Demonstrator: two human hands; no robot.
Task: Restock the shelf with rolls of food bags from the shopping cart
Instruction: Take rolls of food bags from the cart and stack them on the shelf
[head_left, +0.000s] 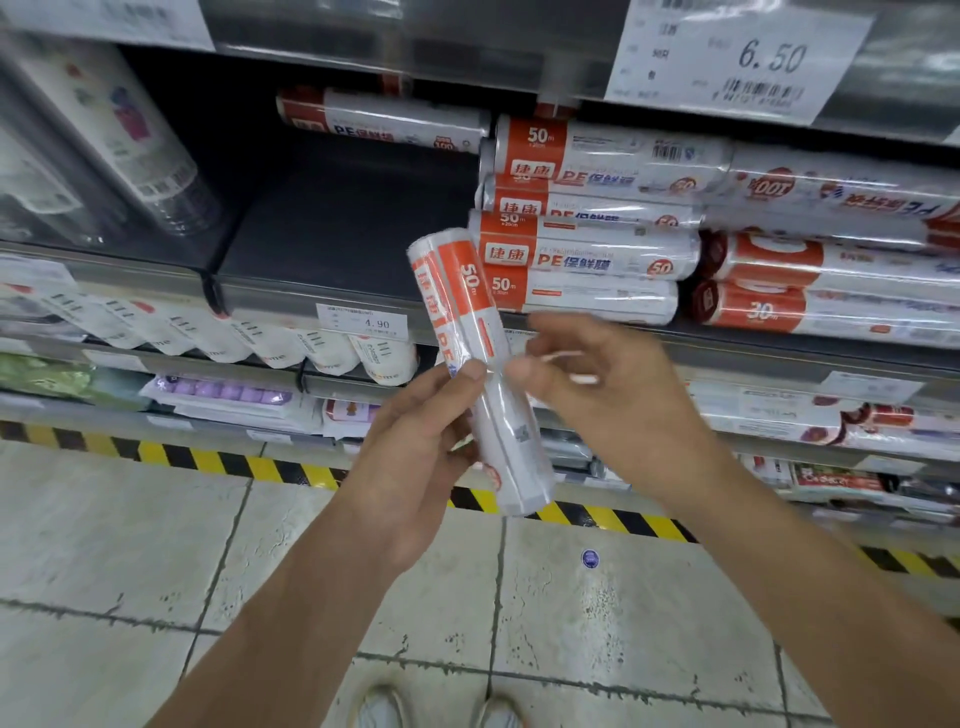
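Left hand (415, 457) has the roll of food bags (480, 364) and the grip is firm: thumb clamped across the front of the wrapper about halfway up, the other fingers curled round behind it. The roll stands nearly upright, tilted so its orange-banded top leans up and to the left and its plain white lower end hangs down to the right, clear of the palm.

Right hand (597, 384) sits just beside it, half spread. The fingers are loosely bent and apart and hold nothing that shows, and the thumb tip is right at the roll's edge. It is too blurred to tell whether the thumb actually touches.

So the roll is in the air in front of the shelf (332, 234), not on it. Its top end is level with the front lip, just left of the stacked rolls (582, 249) lying on their sides with their orange ends facing left. Left of that stack the dark shelf board is bare, with one more roll (384, 122) lying far at the back.

A 4.90 price tag (362, 322) hangs on the lip just left of the held roll, and a 6.50 tag (743, 57) hangs on the shelf above. Low down, yellow-and-black tape (208, 460) runs along the base of the unit, over pale floor tiles (104, 545), with the toes of two shoes (384, 709) at the bottom edge
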